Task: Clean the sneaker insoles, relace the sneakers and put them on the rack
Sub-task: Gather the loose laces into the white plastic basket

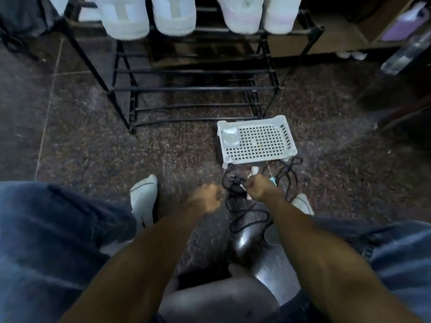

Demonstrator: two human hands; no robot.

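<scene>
Sneaker: a dark sneaker stands on the floor between the person's knees, at 6 o'clock in the view. Its glossy rounded end is nearest the camera; which end is the toe I cannot tell.
Long axis: runs roughly from 6 to 12 o'clock, leaning a little towards 11, straight away from the body and towards the rack.
Lace: a black lace loops loosely over the sneaker's top and trails on the floor at 1 o'clock.
Left hand: curled into a fist at the sneaker's far end, on its 9 o'clock side; it looks to be pinching the lace, though blur hides the contact.
Right hand: curled too, on the 3 o'clock side and a shade farther out, gripping the lace with something small and pale; I cannot name it.
Nearer hand: both sit at the far end; my judgement is that lacing goes on there, each hand drawing its own side.
Tray: a white perforated tray lies just beyond the hands at 12 o'clock.
Rack: the black rack stands beyond the tray; white shoes fill its top tier, and the lower bars are where this sneaker should go.
</scene>
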